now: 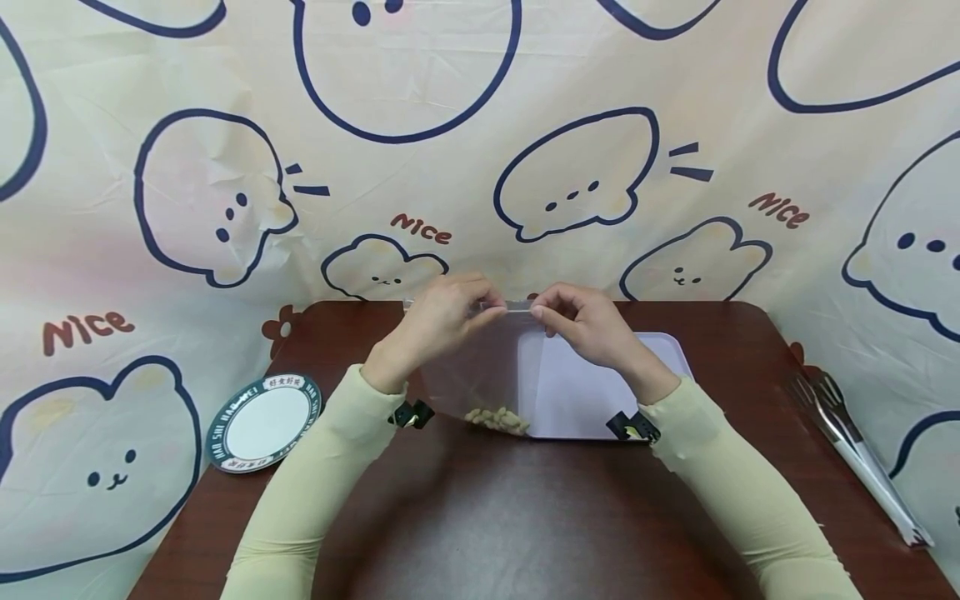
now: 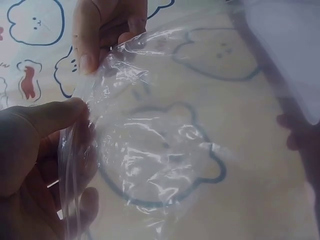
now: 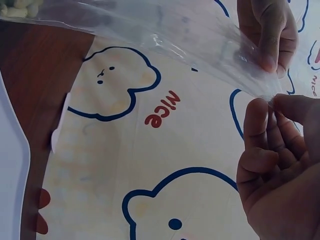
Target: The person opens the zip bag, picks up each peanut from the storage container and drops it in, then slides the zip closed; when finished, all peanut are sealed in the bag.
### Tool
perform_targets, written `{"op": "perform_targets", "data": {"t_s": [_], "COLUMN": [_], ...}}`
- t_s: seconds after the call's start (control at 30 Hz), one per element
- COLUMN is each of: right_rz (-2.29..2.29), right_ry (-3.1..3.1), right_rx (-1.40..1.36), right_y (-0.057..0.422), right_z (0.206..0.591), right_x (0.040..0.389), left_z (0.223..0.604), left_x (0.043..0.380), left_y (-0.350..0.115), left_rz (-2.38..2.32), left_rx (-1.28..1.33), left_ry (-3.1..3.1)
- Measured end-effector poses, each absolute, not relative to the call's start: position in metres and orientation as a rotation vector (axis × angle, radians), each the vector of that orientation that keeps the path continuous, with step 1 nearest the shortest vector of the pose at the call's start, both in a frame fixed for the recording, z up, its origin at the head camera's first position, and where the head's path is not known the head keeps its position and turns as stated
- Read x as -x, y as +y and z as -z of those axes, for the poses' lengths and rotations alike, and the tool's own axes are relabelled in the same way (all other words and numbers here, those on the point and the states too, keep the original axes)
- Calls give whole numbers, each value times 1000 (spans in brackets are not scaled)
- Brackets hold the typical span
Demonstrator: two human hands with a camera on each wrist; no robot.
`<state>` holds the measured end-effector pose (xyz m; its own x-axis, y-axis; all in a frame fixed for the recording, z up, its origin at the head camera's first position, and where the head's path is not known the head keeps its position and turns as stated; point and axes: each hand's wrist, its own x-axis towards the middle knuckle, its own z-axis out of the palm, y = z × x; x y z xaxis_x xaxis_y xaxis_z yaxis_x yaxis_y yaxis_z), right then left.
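Note:
A clear zip bag (image 1: 476, 367) hangs upright between my hands, with several pale peanuts (image 1: 498, 420) gathered along its bottom. My left hand (image 1: 455, 307) pinches the zip edge near its middle between thumb and fingers. At the right end of that edge, my right hand (image 1: 581, 321) pinches the top corner with thumb and forefinger. In the left wrist view, the zip strip (image 2: 71, 165) runs under the left thumb. The right wrist view shows the bag corner held at the right fingertips (image 3: 257, 107).
Behind the bag lies a pale lilac tray (image 1: 592, 396) on the dark wooden table (image 1: 480, 525). A white plate with a green rim (image 1: 217, 433) sits at the left edge. Metal tongs (image 1: 862, 458) lie along the right edge. A printed cloth (image 1: 465, 183) hangs behind.

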<state>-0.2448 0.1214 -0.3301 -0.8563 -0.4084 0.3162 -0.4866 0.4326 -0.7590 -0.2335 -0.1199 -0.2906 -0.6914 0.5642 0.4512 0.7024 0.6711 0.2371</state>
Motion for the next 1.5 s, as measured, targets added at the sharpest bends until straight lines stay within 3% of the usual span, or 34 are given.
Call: {"op": "perform_targets", "data": {"t_s": [1.5], "right_rz": [-1425], "right_ry": [-2557], "right_rx": [-864], "right_y": [113], "right_z": [334], "right_x": [244], "left_z": [294], "left_x": [232], "left_y": [-115], "left_rz": [668], "left_rx": [965], "left_ry": [-2635]}}
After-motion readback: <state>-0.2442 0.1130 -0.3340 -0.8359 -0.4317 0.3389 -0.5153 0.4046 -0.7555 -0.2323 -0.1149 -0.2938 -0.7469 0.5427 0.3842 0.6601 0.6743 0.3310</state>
